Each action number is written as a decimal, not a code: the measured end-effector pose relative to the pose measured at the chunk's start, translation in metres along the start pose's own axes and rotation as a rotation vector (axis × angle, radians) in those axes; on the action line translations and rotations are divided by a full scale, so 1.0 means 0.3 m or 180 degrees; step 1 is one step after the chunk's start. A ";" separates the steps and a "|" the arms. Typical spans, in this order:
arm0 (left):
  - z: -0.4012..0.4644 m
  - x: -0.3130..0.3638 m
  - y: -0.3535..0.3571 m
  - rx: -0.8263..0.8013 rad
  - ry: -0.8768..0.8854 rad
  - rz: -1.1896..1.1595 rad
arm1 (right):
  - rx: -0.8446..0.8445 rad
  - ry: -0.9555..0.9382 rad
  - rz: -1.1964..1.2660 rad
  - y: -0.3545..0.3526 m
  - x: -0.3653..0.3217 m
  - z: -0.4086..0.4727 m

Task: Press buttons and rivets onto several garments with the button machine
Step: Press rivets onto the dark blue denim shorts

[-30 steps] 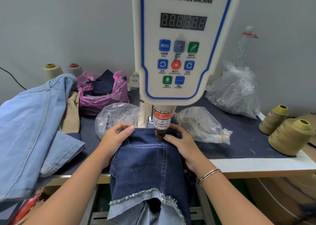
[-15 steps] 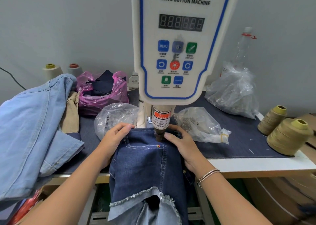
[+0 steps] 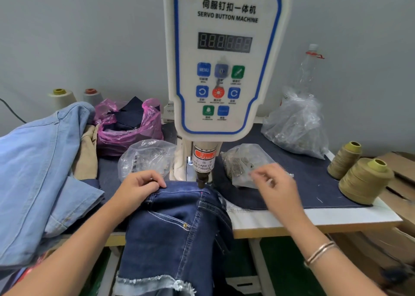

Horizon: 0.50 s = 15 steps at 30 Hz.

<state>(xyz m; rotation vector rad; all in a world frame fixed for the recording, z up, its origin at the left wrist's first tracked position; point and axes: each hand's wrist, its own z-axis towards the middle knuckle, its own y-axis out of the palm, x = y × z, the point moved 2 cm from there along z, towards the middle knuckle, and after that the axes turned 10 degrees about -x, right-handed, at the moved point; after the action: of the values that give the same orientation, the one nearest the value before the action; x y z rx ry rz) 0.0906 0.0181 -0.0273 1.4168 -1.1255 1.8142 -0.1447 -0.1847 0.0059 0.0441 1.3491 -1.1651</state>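
The white servo button machine [image 3: 224,55] stands at the table's middle, its brown press head [image 3: 201,181] just above the top edge of a dark blue denim garment [image 3: 179,223]. A brass rivet [image 3: 185,225] sits on the garment's pocket seam. My left hand [image 3: 139,183] grips the denim's upper edge left of the press head. My right hand [image 3: 272,183], motion-blurred, hovers with loosely bent fingers at a clear plastic bag of small metal parts [image 3: 240,161] right of the machine; whether it pinches anything is unclear.
A second clear bag [image 3: 146,156] lies left of the machine, a large one [image 3: 296,127] at back right. Light blue denim [image 3: 38,172] is piled at left beside a pink bag [image 3: 128,127]. Olive thread cones [image 3: 363,179] stand at right.
The denim has been pulled toward me, so the set rivet now lies lower on the pocket. My right hand left the garment and moved right to the clear bag.
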 end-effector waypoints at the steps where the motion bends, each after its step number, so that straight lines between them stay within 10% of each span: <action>1: -0.004 -0.006 0.003 0.0055 0.0052 0.0175 | 0.0239 -0.0011 -0.0534 -0.036 0.012 0.031; 6: -0.018 -0.043 0.033 0.0632 -0.0016 0.0410 | -0.0650 0.0408 -0.2882 -0.030 0.071 0.171; 15: -0.023 -0.037 0.043 0.0274 0.0007 0.0135 | -0.0919 0.0325 -0.3468 0.082 0.102 0.254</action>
<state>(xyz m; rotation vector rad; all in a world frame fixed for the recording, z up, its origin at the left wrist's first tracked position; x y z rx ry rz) 0.0796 0.0185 -0.0419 1.4495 -1.0959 1.9141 -0.0799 -0.2390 -0.0082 -0.9541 1.6588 -1.8371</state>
